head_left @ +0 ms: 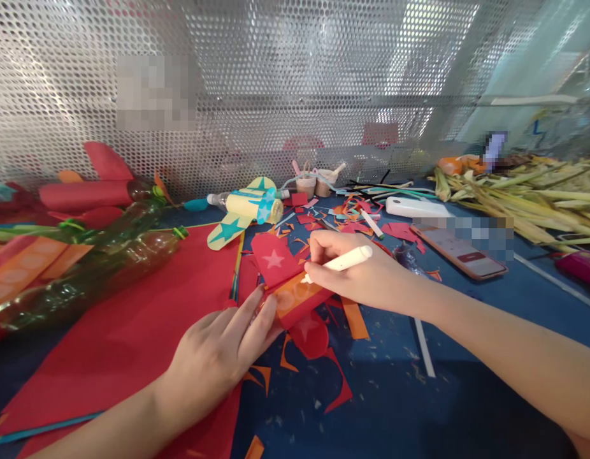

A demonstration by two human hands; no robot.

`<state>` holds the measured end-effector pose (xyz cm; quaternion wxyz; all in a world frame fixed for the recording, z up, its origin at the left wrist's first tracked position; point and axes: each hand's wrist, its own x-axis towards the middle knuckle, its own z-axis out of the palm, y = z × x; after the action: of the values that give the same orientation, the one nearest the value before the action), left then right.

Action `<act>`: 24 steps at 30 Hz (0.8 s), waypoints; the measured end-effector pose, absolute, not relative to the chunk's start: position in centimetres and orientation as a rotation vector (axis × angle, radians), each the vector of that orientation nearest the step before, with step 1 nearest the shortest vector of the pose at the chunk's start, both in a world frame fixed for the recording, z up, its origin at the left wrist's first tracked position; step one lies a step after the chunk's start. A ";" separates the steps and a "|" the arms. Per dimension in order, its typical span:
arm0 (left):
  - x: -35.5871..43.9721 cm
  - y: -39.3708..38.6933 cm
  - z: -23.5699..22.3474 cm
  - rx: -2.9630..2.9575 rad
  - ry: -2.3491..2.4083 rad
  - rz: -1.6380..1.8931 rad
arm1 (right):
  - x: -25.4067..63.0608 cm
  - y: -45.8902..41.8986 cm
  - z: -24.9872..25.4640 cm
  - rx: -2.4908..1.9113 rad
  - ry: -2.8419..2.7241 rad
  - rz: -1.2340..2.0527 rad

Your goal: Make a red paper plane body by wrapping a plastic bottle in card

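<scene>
In my right hand (340, 264) is a white marker (350, 259), pinched between the fingers, its tip on the orange strip of a small model plane (314, 299). The plane has a red paper-wrapped body and red wings with pale stars; pale rings are drawn along the orange strip. My left hand (223, 341) grips the plane's left end, its fingers over the body, and part of that end is hidden. Just behind lies a finished-looking yellow plane (251, 207) with turquoise stars, made around a clear bottle.
Red paper sheets (146, 319) lie on the left, with green plastic bottles (99, 280) beside them. Paper scraps (340, 376) litter the blue table (467, 382). A phone (460, 250), a white device (416, 207), dry husks (538, 191) and small cups (326, 183) stand or lie farther back, before a perforated metal screen (295, 76).
</scene>
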<state>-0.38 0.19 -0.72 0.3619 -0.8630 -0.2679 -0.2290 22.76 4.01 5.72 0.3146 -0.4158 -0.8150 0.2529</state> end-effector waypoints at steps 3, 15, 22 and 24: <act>-0.5 0.2 -0.9 -2.221 -0.689 -0.592 | 22.8 4.0 5.7 -1.108 -2.131 0.641; -0.3 0.1 -0.5 -2.222 -0.682 -0.595 | 22.8 4.0 5.8 -1.096 -2.146 0.641; -0.5 0.1 -0.8 -2.216 -0.690 -0.599 | 22.9 4.0 5.9 -1.106 -2.147 0.644; -0.5 0.2 -0.8 -2.220 -0.690 -0.598 | 22.9 4.0 5.9 -1.125 -2.154 0.645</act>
<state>-0.53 0.18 -0.81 0.3621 -0.8621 -0.2678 -0.2322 22.87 4.01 5.93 0.3085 -0.4257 -0.8149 0.2440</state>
